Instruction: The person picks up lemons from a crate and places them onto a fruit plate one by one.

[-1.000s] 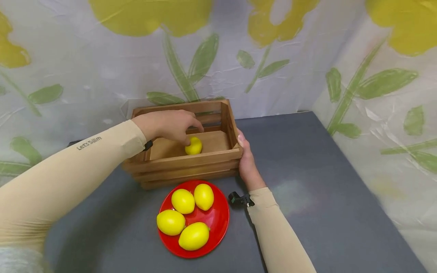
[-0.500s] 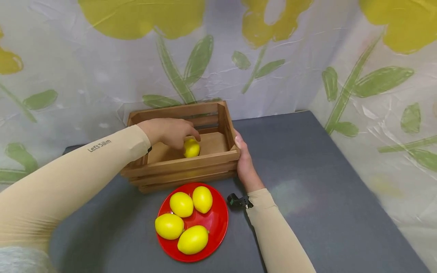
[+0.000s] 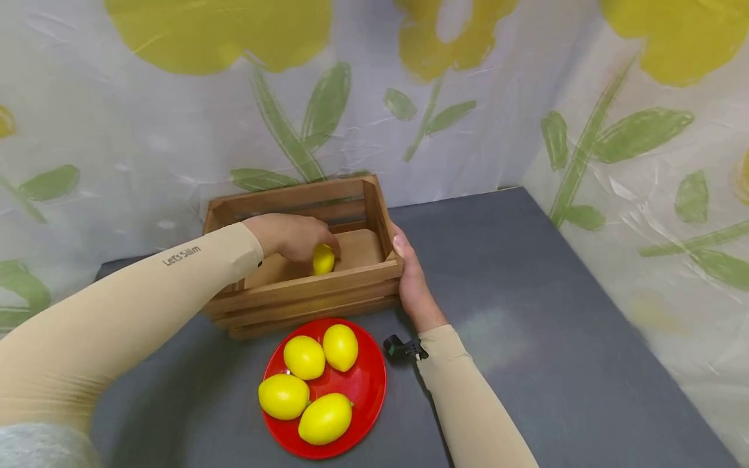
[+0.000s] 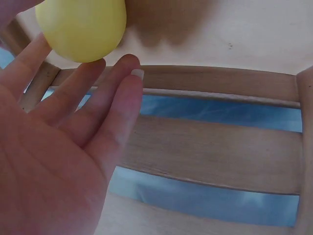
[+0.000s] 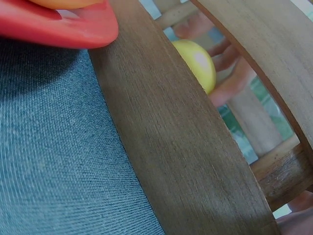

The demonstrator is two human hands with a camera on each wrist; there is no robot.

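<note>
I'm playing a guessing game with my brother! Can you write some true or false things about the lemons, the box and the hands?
1. Four lemons lie on the red plate. True.
2. The wooden crate holds three lemons. False: only one lemon shows inside.
3. The left hand reaches into the crate at that lemon. True.
4. The right hand rests on the plate. False: it holds the crate's right end.
5. The plate sits inside the crate. False: it is in front, on the grey table.

Evenly and softly lit in the head view, with faint shadows under the red plate (image 3: 374, 396) and wooden crate (image 3: 304, 292). Pale sheen on the grey surface (image 3: 497, 325). Mild bending at the edges. Dimmer and soft-focused in both wrist views, blurred on the nearby palm (image 4: 49, 166).
</note>
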